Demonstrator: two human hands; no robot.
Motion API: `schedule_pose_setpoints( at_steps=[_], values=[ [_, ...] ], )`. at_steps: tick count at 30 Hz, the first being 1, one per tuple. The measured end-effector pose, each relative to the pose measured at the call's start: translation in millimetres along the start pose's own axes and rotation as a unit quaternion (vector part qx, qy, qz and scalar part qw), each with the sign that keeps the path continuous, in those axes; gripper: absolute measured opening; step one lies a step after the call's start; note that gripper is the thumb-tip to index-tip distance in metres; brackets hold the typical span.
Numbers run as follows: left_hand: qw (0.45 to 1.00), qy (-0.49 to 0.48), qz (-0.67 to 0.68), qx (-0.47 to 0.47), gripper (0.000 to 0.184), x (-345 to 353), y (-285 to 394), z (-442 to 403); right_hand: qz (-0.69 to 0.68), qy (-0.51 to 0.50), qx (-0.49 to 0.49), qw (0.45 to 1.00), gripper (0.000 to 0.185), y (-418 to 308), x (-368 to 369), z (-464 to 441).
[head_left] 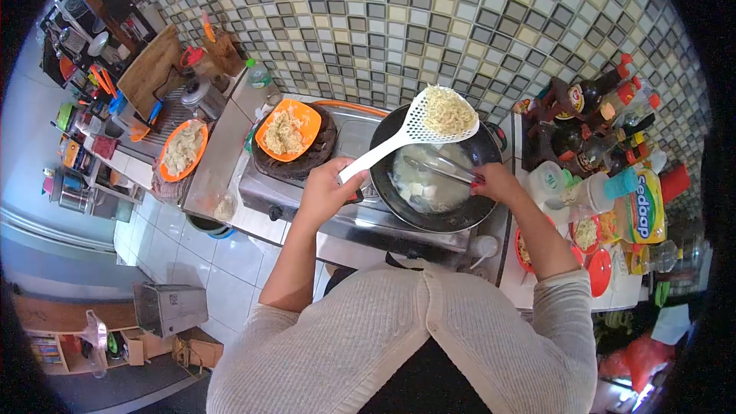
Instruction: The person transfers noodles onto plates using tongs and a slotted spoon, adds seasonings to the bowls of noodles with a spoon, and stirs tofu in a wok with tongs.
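Noodles in a white slotted ladle, held above the dark wok.
The left hand [330,188] is closed around the handle of the white slotted ladle [414,127], and the noodles [448,111] are heaped in its bowl, over the far side of the dark wok [382,201]. The right hand [494,182] grips metal tongs [443,171], their tips by the pale pieces [418,190] in the cloudy liquid. The ladle looks like stiff, light plastic, best held along its handle; with its load at the far end, it probably feels tip-heavy and wants a level wrist. The noodles should be soft, tangled and perhaps slippery, easier to carry in the bowl than to pinch. The pale pieces may break under a hard squeeze.
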State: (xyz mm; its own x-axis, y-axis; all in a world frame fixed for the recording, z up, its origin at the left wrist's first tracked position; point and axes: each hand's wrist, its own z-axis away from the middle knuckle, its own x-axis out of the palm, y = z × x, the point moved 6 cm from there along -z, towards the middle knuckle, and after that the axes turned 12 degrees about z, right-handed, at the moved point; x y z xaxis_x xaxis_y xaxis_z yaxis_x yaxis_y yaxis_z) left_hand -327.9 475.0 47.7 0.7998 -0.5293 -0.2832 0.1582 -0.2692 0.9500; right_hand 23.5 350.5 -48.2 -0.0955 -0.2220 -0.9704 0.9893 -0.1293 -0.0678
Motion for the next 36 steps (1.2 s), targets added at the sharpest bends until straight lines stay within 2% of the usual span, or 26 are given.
schedule_pose_setpoints(
  at_steps=[1, 5, 8, 10, 11, 13, 16, 23, 25, 32, 34, 36],
  values=[
    [1.000, -0.002, 0.000, 0.000, 0.027, 1, 0, -1, 0.019, 0.016, -0.024, 0.999, 0.040, -8, 0, 1],
    [1.000, -0.005, -0.014, 0.006, 0.027, 3, -3, -4, 0.017, -0.013, 0.001, 1.000, 0.035, -14, 5, 2],
    [1.000, -0.005, 0.001, 0.015, 0.027, 5, -6, -5, -0.004, -0.031, -0.034, 0.999, 0.029, -15, 8, 2],
    [1.000, -0.005, 0.006, 0.014, 0.026, 6, -6, -6, -0.197, -0.183, 0.035, 0.963, 0.022, -20, 6, 10],
    [1.000, -0.006, 0.003, 0.010, 0.026, 6, -3, -6, -0.197, -0.184, 0.036, 0.962, 0.022, -18, 3, 11],
    [1.000, -0.007, 0.002, 0.006, 0.026, 6, -1, -6, -0.303, -0.242, 0.003, 0.922, 0.024, -20, 3, 14],
    [1.000, -0.005, 0.014, 0.008, 0.025, 5, -2, -6, -0.372, -0.261, 0.004, 0.891, 0.025, -9, -2, 20],
    [1.000, 0.001, 0.021, 0.015, 0.027, 2, -11, -7, -0.384, -0.261, 0.015, 0.886, 0.026, 30, -27, 36],
    [1.000, 0.005, 0.011, 0.008, 0.027, 2, -13, -7, -0.313, -0.300, 0.059, 0.899, 0.022, 37, -30, 42],
    [1.000, 0.003, 0.012, 0.020, 0.030, 3, -15, -7, -0.257, -0.295, 0.097, 0.915, 0.022, 15, -11, 38],
    [1.000, 0.002, 0.019, 0.010, 0.030, 5, -18, -7, -0.297, -0.306, 0.102, 0.899, 0.032, 9, 9, 31],
    [0.999, 0.004, 0.036, 0.000, 0.030, 6, -20, -6, -0.294, -0.304, 0.082, 0.903, 0.032, -1, 24, 21]
  ],
)
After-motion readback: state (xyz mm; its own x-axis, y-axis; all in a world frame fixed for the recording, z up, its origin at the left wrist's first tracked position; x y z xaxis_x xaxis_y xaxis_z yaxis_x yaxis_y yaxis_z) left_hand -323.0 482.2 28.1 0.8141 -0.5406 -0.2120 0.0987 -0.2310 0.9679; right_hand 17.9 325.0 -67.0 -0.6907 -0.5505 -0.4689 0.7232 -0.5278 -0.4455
